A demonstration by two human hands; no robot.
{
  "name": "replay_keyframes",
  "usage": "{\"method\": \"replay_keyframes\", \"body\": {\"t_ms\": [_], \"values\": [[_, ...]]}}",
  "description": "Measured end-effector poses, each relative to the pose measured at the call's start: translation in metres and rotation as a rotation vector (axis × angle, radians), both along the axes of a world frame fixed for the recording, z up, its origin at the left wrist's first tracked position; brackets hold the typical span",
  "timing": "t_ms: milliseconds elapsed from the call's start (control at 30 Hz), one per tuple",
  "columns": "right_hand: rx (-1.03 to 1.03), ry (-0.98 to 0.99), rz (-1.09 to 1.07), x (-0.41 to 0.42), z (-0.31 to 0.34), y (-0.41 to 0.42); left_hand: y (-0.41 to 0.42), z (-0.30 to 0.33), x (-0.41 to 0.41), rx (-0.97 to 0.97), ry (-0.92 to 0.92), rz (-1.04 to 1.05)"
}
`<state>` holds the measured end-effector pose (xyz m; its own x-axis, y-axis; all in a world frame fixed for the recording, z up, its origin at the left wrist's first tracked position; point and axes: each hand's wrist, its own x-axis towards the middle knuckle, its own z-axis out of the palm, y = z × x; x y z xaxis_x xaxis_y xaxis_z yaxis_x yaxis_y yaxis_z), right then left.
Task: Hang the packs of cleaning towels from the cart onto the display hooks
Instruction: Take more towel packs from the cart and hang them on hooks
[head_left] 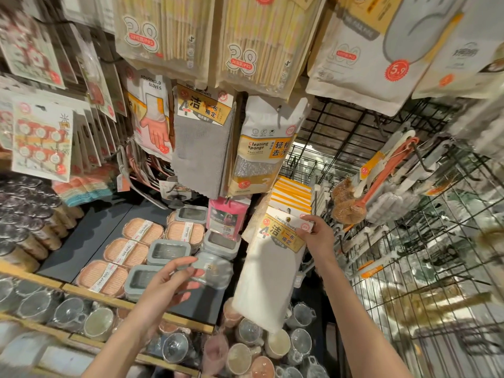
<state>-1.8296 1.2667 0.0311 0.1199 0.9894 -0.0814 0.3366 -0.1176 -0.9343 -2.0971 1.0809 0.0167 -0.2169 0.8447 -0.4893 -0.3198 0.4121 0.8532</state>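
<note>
We are viewing store display from above. Right hand [317,236] is gripping header card of white towel pack [268,271], fingers clenched on card's right edge; pack is hanging tilted, in front of row of same packs [293,193] on hook. Left hand [170,282] is hovering empty, fingers spread, released, above soap boxes [139,242] on shelf. We are noting grey towel pack [201,148] hanging above, beside sponge pack [261,151].

Two chopstick packs [166,31], one cleaning sponge pack [261,148], four pink soap boxes [143,230], two hands [169,285].
</note>
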Motion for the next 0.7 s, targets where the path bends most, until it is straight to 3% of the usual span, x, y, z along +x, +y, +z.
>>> {"method": "replay_keyframes", "body": {"t_ms": [367,700], "values": [[-0.007,-0.012,-0.072,0.002,-0.026,0.036,0.008,-0.008,-0.011,-0.004,0.012,0.032],[0.097,-0.276,-0.170,-0.012,-0.035,0.052,0.010,-0.009,-0.020,0.003,0.020,0.047]]}}
